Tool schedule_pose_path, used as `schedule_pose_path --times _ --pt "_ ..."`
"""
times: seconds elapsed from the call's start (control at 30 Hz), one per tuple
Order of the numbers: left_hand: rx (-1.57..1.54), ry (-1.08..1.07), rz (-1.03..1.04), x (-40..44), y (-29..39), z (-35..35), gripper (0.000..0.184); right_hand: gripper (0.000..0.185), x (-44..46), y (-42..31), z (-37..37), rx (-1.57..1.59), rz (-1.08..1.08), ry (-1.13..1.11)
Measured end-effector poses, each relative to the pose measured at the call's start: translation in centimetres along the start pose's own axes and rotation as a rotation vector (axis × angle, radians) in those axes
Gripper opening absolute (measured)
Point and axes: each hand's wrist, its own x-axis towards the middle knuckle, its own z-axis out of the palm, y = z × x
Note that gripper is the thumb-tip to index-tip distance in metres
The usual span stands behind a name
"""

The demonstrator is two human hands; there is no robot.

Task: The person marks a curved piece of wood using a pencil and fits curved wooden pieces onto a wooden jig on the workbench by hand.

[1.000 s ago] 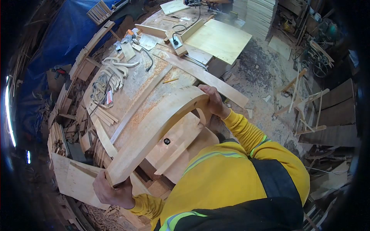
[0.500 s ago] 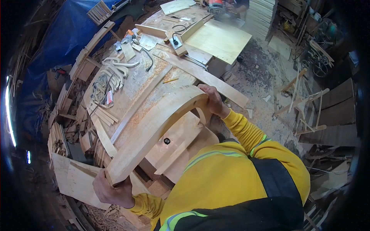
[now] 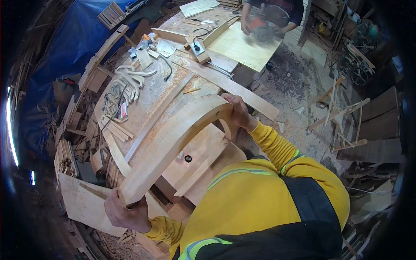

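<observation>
A broad, curved wooden piece (image 3: 173, 130), pale and smooth like a bent chair part, is held between my two hands over the near end of the workbench. My left hand (image 3: 125, 212) is closed around its lower-left end, fingers curled underneath. At the other end, where the piece curves round, my right hand (image 3: 237, 113) grips the edge. Below the curve lies a flat wooden panel (image 3: 195, 149) with a dark round hole or knob (image 3: 188, 159). A narrow wooden strip (image 3: 203, 167) rests across that panel.
The workbench (image 3: 177, 102) carries sawdust, a pencil (image 3: 192, 91), long boards (image 3: 234, 89), a power strip (image 3: 198, 48) and curved wooden pieces (image 3: 132, 78). Across it, a co-worker (image 3: 277, 15) handles a red power tool (image 3: 258, 25) over a plywood sheet (image 3: 247, 45). Wood scraps lie at left.
The co-worker and the red power tool have come nearer along the plywood sheet and show more fully. My hands and the curved wooden piece have barely moved.
</observation>
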Motion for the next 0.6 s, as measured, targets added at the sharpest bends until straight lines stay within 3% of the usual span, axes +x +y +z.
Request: schedule_pose_path --times 0.23,0.6 --pt "0.029 -0.021 -0.007 0.0 0.1 -0.1 0.040 0.053 0.4 -2.1 -0.2 0.165 0.143 -0.057" --pt "0.034 -0.033 -0.035 -0.1 0.1 -0.2 0.042 0.055 0.6 -4.1 0.5 -0.013 0.022 0.027"
